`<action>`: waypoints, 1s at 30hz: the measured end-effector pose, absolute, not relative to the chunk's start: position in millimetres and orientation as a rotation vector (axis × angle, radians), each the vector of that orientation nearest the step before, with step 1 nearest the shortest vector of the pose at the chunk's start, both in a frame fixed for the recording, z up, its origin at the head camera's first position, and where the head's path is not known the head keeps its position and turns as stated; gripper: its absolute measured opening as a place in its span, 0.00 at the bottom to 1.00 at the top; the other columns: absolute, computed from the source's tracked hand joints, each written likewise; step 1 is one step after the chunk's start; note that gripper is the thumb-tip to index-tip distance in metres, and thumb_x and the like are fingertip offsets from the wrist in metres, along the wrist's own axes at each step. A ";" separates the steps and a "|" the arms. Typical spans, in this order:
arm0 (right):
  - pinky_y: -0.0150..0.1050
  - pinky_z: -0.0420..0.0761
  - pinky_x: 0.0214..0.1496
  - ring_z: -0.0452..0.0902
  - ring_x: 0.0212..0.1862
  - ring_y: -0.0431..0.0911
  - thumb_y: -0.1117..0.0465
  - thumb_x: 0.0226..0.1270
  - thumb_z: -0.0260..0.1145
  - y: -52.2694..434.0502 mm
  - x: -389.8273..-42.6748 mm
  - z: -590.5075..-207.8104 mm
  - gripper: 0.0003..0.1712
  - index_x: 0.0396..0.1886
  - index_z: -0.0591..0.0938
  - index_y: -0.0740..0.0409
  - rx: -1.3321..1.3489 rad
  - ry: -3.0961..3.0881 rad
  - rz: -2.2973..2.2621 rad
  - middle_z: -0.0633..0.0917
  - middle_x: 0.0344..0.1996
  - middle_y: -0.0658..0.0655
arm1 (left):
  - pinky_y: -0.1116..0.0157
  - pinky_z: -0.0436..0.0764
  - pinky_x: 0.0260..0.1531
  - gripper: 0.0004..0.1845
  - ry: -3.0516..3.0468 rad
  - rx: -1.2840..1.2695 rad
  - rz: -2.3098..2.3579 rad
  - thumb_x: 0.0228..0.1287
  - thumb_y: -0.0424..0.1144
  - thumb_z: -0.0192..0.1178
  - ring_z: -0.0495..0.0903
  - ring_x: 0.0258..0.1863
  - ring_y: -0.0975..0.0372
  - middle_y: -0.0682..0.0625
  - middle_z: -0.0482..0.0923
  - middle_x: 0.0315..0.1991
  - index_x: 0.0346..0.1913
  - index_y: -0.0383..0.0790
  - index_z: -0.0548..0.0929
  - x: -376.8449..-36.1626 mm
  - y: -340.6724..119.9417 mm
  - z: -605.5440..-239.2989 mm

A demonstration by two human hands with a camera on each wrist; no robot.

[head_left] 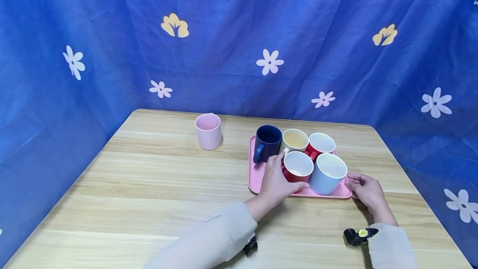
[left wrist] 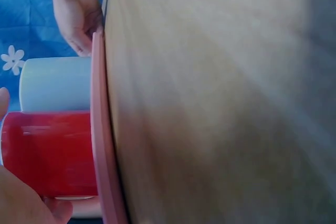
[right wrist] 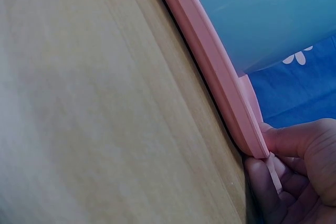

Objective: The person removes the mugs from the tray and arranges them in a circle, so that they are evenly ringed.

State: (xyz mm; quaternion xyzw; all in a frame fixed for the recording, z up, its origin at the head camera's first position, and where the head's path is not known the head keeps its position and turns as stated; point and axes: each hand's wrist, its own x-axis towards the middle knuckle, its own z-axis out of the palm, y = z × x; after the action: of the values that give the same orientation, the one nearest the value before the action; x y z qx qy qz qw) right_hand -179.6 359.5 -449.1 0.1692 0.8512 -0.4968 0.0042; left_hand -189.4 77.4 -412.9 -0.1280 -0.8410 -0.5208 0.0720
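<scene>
My left hand [head_left: 274, 182] reaches round the front red mug [head_left: 296, 177], thumb on the near side and fingers on its left. In the left wrist view the red mug [left wrist: 50, 153] stands upright on the tray, beside the light blue mug [left wrist: 58, 85]. At the near right corner of the pink tray [head_left: 255, 176], my right hand [head_left: 368, 193] grips the rim. The right wrist view shows the thumb [right wrist: 294, 139] against the tray's corner and a finger at its underside. Also on the tray are a navy mug [head_left: 266, 148], a cream mug [head_left: 295, 139] and a second red mug [head_left: 323, 143].
A pink mug [head_left: 209, 135] stands apart, left of the tray on the wooden table [head_left: 149, 194]. Blue cloth [head_left: 224, 53] with flower prints hangs behind and at both sides of the table.
</scene>
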 end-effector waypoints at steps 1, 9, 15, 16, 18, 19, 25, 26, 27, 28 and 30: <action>0.33 0.82 0.32 0.77 0.31 0.32 0.66 0.67 0.60 359.6 -179.6 -449.3 0.23 0.58 0.71 0.76 0.528 2.666 -1.559 0.83 0.41 0.62 | 0.56 0.71 0.56 0.54 -2.525 -0.370 -1.568 0.32 0.49 0.81 0.68 0.56 0.54 0.45 0.66 0.56 0.66 0.36 0.66 -189.4 78.5 -413.7; 0.33 0.82 0.32 0.77 0.31 0.32 0.67 0.68 0.59 360.4 -179.9 -450.8 0.22 0.58 0.71 0.76 0.534 2.672 -1.554 0.83 0.40 0.60 | 0.56 0.72 0.55 0.51 -2.482 -0.276 -1.609 0.32 0.49 0.82 0.68 0.55 0.54 0.47 0.66 0.53 0.63 0.38 0.68 -191.0 87.3 -417.1; 0.33 0.81 0.31 0.77 0.31 0.33 0.64 0.68 0.60 359.8 -179.8 -449.8 0.23 0.58 0.72 0.75 0.554 2.677 -1.538 0.83 0.41 0.62 | 0.58 0.72 0.53 0.51 -2.460 -0.244 -1.550 0.30 0.50 0.82 0.66 0.53 0.55 0.47 0.66 0.51 0.62 0.38 0.68 -191.4 93.5 -420.7; 0.32 0.81 0.31 0.77 0.31 0.33 0.64 0.68 0.60 359.8 -179.8 -449.5 0.23 0.58 0.72 0.75 0.554 2.679 -1.536 0.82 0.41 0.63 | 0.58 0.72 0.53 0.51 -2.460 -0.238 -1.533 0.30 0.50 0.82 0.66 0.53 0.56 0.47 0.66 0.51 0.62 0.38 0.68 -191.6 94.5 -421.2; 0.33 0.81 0.31 0.77 0.31 0.33 0.64 0.68 0.60 359.9 -179.8 -449.1 0.23 0.58 0.72 0.75 0.546 2.680 -1.540 0.82 0.42 0.63 | 0.58 0.72 0.53 0.51 -2.458 -0.230 -1.503 0.31 0.51 0.82 0.66 0.53 0.56 0.47 0.66 0.51 0.61 0.38 0.68 -192.0 96.2 -421.9; 0.33 0.81 0.31 0.77 0.31 0.33 0.64 0.68 0.60 360.0 -179.8 -449.1 0.23 0.58 0.72 0.75 0.544 2.681 -1.540 0.83 0.42 0.63 | 0.58 0.72 0.53 0.50 -2.455 -0.227 -1.492 0.31 0.51 0.81 0.67 0.53 0.56 0.47 0.67 0.51 0.61 0.38 0.68 -192.2 96.8 -422.2; 0.32 0.81 0.32 0.76 0.31 0.32 0.64 0.68 0.60 360.5 -180.0 -449.9 0.23 0.57 0.72 0.75 0.519 2.696 -1.541 0.83 0.42 0.62 | 0.59 0.72 0.52 0.45 -2.416 -0.242 -1.452 0.32 0.49 0.81 0.68 0.51 0.57 0.48 0.68 0.49 0.57 0.37 0.71 -194.1 97.5 -423.6; 0.32 0.81 0.32 0.76 0.32 0.32 0.64 0.68 0.60 360.5 -180.1 -450.1 0.24 0.57 0.72 0.76 0.516 2.698 -1.540 0.83 0.42 0.62 | 0.59 0.72 0.51 0.45 -2.409 -0.244 -1.449 0.32 0.49 0.81 0.68 0.51 0.57 0.48 0.69 0.48 0.56 0.37 0.71 -194.3 97.3 -423.6; 0.32 0.81 0.31 0.76 0.32 0.32 0.64 0.68 0.60 360.5 -180.3 -450.4 0.24 0.57 0.72 0.76 0.514 2.699 -1.541 0.83 0.42 0.62 | 0.59 0.72 0.51 0.45 -2.404 -0.246 -1.449 0.31 0.48 0.81 0.68 0.51 0.57 0.48 0.69 0.48 0.56 0.37 0.72 -194.5 97.1 -423.6; 0.32 0.81 0.31 0.76 0.32 0.32 0.64 0.68 0.60 360.4 -180.2 -450.4 0.23 0.57 0.72 0.76 0.514 2.699 -1.541 0.83 0.42 0.62 | 0.59 0.72 0.51 0.44 -2.400 -0.249 -1.443 0.31 0.48 0.81 0.68 0.50 0.57 0.48 0.69 0.48 0.56 0.37 0.72 -194.9 96.9 -423.8; 0.32 0.81 0.31 0.76 0.31 0.33 0.64 0.68 0.60 360.4 -180.2 -450.8 0.23 0.57 0.72 0.76 0.517 2.696 -1.543 0.83 0.42 0.63 | 0.60 0.73 0.51 0.44 -2.404 -0.253 -1.438 0.31 0.49 0.81 0.68 0.50 0.58 0.48 0.69 0.48 0.56 0.38 0.72 -195.5 96.1 -423.6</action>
State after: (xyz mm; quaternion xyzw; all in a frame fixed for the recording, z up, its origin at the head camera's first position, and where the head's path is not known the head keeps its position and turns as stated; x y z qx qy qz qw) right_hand -180.2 360.4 -450.8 0.1640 0.8561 -0.4901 -0.0037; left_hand -195.5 96.1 -423.6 -0.0887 -0.8432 -0.5044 0.1637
